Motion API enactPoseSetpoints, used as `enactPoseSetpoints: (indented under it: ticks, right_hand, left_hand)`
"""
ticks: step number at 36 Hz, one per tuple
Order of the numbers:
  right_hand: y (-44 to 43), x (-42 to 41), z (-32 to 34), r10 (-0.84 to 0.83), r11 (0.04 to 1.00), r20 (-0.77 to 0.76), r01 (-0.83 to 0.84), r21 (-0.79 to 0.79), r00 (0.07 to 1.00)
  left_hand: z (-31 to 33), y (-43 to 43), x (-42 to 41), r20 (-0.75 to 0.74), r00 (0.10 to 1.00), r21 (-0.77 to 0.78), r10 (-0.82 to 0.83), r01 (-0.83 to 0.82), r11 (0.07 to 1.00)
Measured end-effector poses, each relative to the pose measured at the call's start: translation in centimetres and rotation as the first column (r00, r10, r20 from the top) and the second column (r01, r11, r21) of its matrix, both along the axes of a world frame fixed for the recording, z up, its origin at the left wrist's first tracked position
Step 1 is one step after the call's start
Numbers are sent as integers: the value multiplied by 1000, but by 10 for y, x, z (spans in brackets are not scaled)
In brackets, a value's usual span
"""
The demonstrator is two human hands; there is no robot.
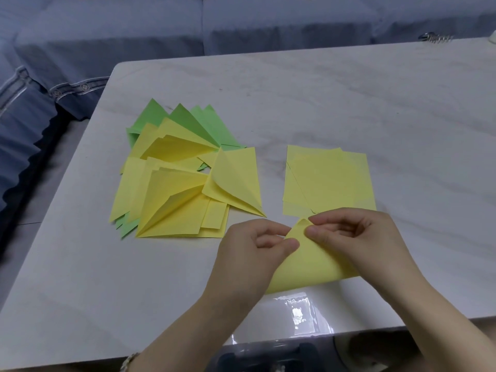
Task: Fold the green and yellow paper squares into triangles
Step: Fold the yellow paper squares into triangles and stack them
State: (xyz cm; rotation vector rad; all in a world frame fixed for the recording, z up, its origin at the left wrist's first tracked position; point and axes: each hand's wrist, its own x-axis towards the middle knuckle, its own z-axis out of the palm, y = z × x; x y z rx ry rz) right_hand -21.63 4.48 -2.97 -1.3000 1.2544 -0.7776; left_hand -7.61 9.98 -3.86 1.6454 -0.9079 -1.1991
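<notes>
A yellow paper square (308,267) is bent over on itself near the table's front edge, its two corners meeting at the top. My left hand (249,253) pinches the paper's left side just below that tip. My right hand (357,237) pinches the joined corners between thumb and forefinger. A small stack of flat yellow squares (330,181) lies just beyond my hands. To the left spreads a heap of folded yellow triangles (171,197), with folded green triangles (188,122) behind and under them.
The white marble-look table (349,103) has a rounded far-left corner and a front edge close to my arms. A blue sofa (134,30) runs behind and along the left. A small metal object (436,37) lies at the far right edge.
</notes>
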Motion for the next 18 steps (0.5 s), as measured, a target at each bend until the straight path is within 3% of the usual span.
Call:
enactPoseSetpoints:
  ticks: [9,18]
  right_hand:
    - [-2,4,1,26,999,-12,-26,20,1000]
    - [-2,5,-6,52,999,-33,-52,10,998]
  left_hand:
    - [4,-1,-2,-70,996,16,59,-58,998]
    - [5,1,-3,10,999,12,37,-37,999]
